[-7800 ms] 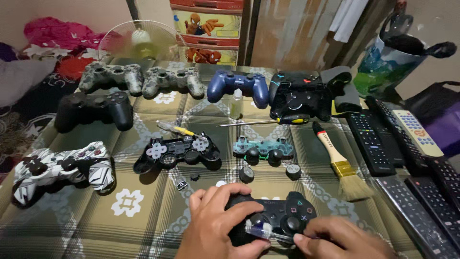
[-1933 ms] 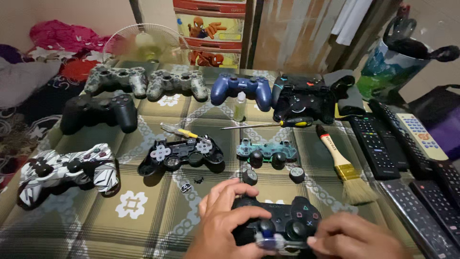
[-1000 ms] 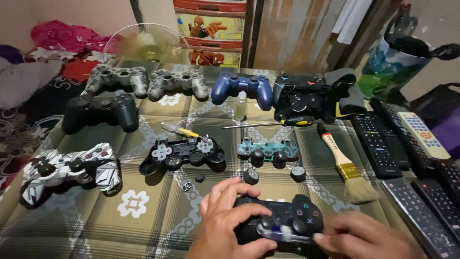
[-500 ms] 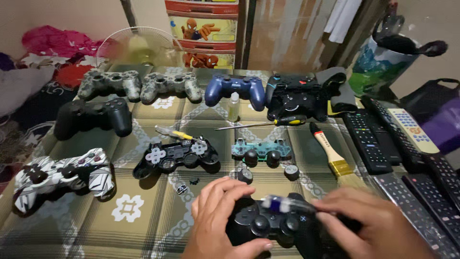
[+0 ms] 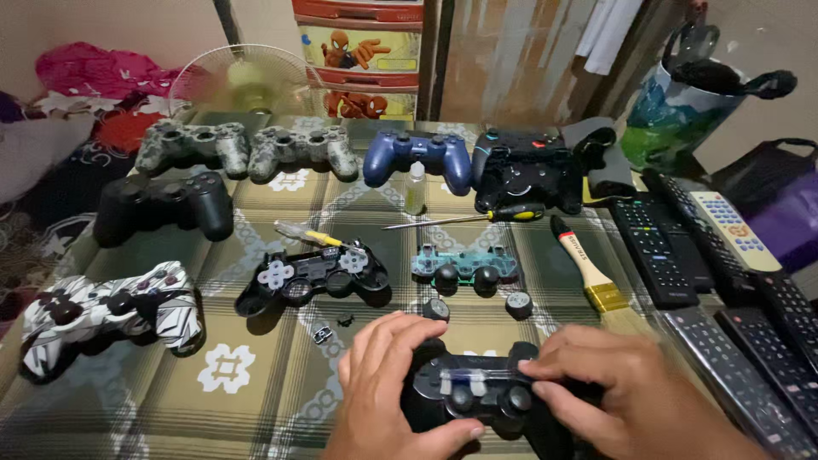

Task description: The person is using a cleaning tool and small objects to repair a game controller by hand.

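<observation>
Black controller point(image 5: 481, 396), rigid and light, sits gripped by my left hand point(image 5: 383, 383). My right hand point(image 5: 609, 392) pinches its fragile clear strip point(image 5: 481, 375); I judge the side grips safest.

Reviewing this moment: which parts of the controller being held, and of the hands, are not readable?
- Head view: the right hand covers the right grip of the black controller.
- The left hand hides its left grip.
- The bottom edge cuts off both wrists and the controller's lower end.
- The clear strip on it is too small to identify.
</observation>
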